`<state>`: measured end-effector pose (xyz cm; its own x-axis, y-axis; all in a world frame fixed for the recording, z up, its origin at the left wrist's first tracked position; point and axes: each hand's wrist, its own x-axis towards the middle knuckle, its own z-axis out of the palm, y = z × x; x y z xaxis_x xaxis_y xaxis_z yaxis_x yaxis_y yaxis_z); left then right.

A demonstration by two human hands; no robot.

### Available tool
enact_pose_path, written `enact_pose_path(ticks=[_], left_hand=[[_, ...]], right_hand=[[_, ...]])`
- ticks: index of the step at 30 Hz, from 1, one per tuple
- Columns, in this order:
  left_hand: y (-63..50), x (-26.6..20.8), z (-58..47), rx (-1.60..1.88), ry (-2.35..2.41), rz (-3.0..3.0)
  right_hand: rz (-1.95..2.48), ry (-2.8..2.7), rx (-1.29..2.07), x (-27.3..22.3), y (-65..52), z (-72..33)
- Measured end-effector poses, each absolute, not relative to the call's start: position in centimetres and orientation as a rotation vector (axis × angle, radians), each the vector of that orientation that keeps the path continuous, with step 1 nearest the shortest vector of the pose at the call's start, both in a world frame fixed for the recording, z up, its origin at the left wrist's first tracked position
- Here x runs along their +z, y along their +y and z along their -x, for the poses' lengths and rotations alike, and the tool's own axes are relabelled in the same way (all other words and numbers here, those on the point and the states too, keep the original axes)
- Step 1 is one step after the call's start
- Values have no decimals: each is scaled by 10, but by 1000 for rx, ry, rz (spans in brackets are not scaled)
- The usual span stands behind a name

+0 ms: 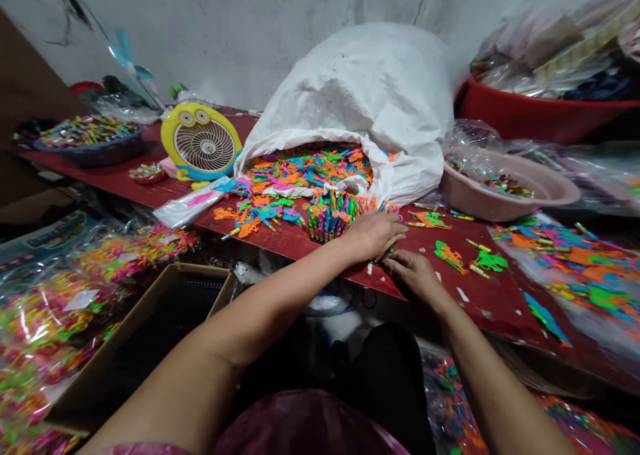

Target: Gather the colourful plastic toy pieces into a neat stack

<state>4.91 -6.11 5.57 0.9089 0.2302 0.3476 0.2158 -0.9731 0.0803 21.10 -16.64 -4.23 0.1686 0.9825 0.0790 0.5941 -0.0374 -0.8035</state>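
Near the table's front edge my left hand (375, 234) is closed, its fingers bent down and meeting my right hand (413, 272). The right fingers are pinched together. Between the fingertips a bit of green shows; the rest of that small piece is hidden. Just left of my left hand stands a packed row of colourful plastic toys (327, 216) with shiny striped tubes, partly covered by the hand and forearm. Behind it a white sack (370, 88) lies open toward me, full of loose orange, blue, green and pink plastic pieces (310, 165).
A yellow cartoon fan (203, 142) stands left of the sack. A pink basin (545, 175) and a red tub (540, 112) are at right. Loose toys (450, 255) lie on the red table (420, 288). An open cardboard box (165, 322) and bagged toys (45, 335) sit lower left.
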Motion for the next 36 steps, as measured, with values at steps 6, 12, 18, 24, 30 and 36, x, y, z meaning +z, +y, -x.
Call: enact_pose_path(ticks=[6,12,18,24,30,36], left_hand=[[-51,62,-59,465,308,-3049],[-51,65,-58,461,339,-2983],[-47,63,-61,471,301,-2904],[-50,60,-61,479,292,-2897],[-52,57,-58,469,286,-2941],[-61,68,-56,386,306,-3014]], right_hand=[[1714,-1354,757,-40,-168,-207],[1697,-1282,770,-33,-172,-195],[1728,-1344,727,-39,-173,-199],[1775,-1535,556,-46,-170,-205],[1823,-1678,461,-44,-165,-208],[1813,-1695,367,-50,-162,-207]])
